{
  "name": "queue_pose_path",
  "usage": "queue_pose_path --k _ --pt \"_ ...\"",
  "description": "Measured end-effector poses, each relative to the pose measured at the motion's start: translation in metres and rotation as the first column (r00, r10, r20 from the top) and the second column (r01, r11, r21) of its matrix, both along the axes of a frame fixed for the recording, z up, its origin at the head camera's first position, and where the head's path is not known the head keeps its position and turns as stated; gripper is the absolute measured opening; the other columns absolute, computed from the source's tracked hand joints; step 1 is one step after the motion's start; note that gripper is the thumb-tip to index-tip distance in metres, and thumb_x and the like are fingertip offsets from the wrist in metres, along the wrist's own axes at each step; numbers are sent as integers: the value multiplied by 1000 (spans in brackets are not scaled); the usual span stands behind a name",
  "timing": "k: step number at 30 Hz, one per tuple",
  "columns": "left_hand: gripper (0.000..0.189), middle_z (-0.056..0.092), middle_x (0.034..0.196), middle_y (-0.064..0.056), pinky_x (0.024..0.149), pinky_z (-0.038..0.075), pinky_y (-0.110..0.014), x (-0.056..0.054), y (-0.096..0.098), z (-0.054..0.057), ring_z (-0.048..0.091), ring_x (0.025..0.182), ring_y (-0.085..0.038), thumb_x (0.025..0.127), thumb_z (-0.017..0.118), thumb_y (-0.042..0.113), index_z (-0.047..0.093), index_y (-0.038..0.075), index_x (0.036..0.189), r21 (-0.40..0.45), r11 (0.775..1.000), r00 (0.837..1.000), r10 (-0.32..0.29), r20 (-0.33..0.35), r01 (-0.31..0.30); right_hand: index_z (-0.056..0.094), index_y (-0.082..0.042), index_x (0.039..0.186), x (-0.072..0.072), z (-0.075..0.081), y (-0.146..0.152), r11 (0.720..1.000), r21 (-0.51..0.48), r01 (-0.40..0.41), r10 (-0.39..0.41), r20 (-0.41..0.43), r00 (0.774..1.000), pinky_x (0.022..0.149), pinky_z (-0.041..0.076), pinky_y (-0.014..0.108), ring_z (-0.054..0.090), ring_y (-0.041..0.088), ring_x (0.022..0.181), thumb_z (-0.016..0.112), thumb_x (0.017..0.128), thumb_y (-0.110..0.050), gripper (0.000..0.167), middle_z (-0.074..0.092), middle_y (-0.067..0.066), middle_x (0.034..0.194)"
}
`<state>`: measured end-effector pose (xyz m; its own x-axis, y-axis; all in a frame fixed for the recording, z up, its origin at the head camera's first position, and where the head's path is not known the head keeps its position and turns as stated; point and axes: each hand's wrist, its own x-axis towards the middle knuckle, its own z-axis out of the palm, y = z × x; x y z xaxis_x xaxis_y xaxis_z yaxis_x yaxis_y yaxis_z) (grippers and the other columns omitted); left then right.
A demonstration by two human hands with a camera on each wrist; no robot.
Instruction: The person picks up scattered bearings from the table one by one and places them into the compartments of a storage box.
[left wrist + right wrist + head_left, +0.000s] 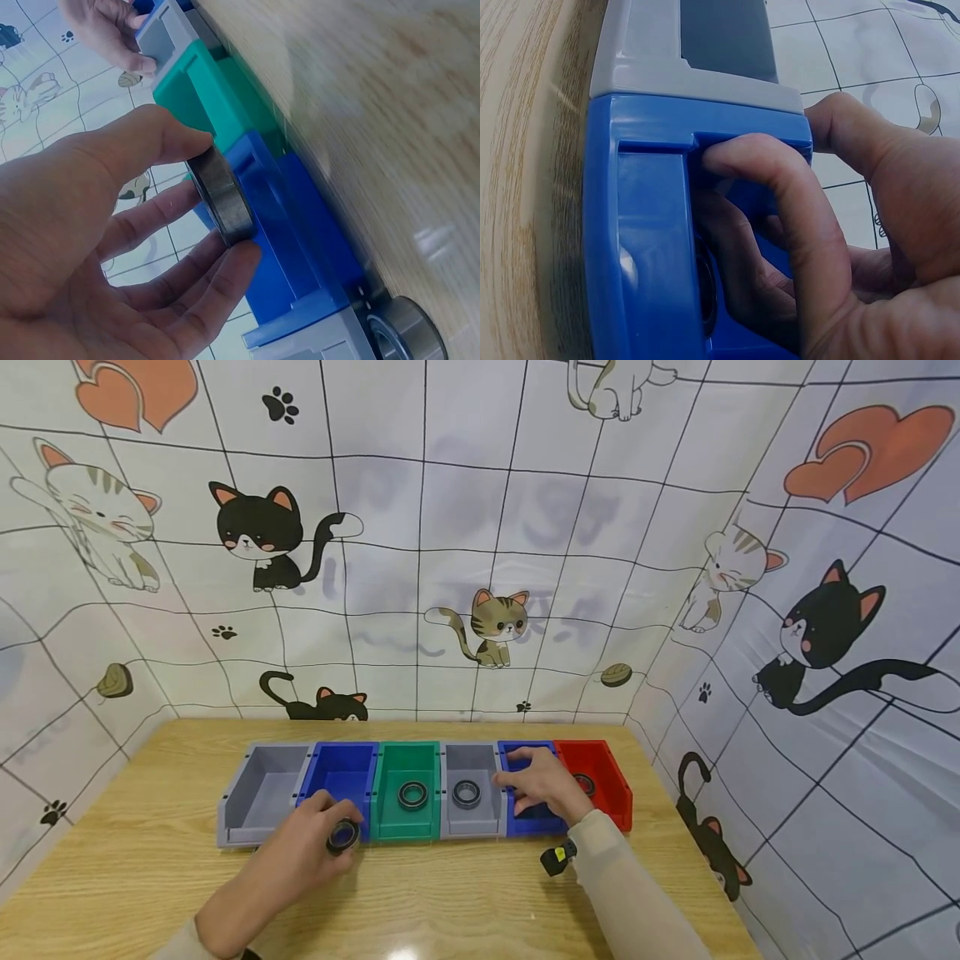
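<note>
My left hand (311, 831) pinches a ball bearing (223, 195) between thumb and fingertips, in front of the left blue bin (341, 768). My right hand (543, 781) reaches over the right blue bin (652, 247), curved fingers inside it and one digit at the divider with the grey bin (475, 822); nothing shows held. In the right wrist view a dark ring (706, 289) lies low in that blue bin, partly hidden by its front wall. Other bearings lie in the green bin (bearing (412, 795)), the grey bin (bearing (467, 793)) and the red bin (bearing (584, 785)).
At the row's left end stands another grey bin (273, 785); the red bin (611, 777) ends it on the right. One more bearing (409, 334) is on the wooden table (420, 902) before the left grey bin. A cat-patterned curtain (420, 568) rises behind.
</note>
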<state>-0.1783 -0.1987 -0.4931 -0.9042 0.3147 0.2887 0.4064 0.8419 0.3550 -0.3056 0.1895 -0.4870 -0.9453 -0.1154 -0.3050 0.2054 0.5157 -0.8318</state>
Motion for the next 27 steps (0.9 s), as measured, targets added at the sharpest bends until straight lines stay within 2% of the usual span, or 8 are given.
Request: queue_pose_path --k 8,15,20,27 --pt "40 63 98 -1 69 51 -26 -10 -5 2 53 84 -11 78 101 7 80 19 109 8 1000 999 11 -43 -11 61 -6 166 1 0 1 1000 -9 -2 2 -1 1000 74 73 41 75 16 56 93 103 -29 75 79 15 97" --pt "39 64 101 -4 69 50 -27 -19 -8 3 53 86 -13 80 97 6 81 16 114 31 999 1000 25 -11 -24 61 -5 167 0 -1 1 1000 -6 -6 6 0 1000 78 73 43 76 16 57 93 103 -29 75 79 15 97" --pt "39 67 104 -7 71 53 -29 -23 -9 3 56 88 -15 81 95 5 81 14 116 36 999 999 37 5 -37 61 -5 166 -1 -3 0 1000 -1 -3 3 0 1000 80 73 46 76 17 57 93 103 -28 74 79 16 95" --pt "37 68 105 -9 70 53 -29 -31 -6 3 56 87 -16 82 95 4 82 11 116 27 999 999 41 -19 -41 62 -5 166 -1 -3 0 1000 -8 1 -1 -3 1000 81 73 47 76 16 57 93 103 -27 73 80 16 98"
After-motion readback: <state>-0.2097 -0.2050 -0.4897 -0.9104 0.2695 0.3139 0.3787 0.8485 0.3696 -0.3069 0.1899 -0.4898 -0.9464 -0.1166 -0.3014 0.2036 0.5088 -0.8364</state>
